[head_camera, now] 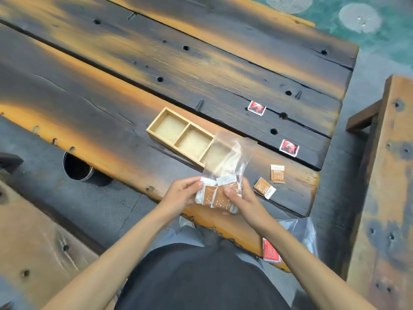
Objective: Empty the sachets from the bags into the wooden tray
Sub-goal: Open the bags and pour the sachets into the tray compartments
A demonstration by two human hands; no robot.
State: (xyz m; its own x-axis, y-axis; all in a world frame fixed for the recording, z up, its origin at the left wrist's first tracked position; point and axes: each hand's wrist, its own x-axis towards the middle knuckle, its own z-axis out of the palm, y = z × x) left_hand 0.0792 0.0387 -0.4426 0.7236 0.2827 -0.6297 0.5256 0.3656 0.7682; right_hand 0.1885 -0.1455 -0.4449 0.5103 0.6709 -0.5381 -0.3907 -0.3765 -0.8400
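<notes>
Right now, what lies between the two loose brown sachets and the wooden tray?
In the head view, only bare tabletop lies between the brown sachets and the wooden tray, beside the clear bag.

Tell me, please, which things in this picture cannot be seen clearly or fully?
- Third tray compartment, head view: the clear bag covers it.
- Print on the brown sachets: too small to read.
- Second bag with red sachets: partly hidden by the right forearm and the table edge.
- Sachet count in the held bag: overlapped by the left hand and right hand.

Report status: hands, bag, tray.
Left hand and right hand both grip sachet bag. Wooden tray visibly empty. Four sachets loose on table.
</notes>
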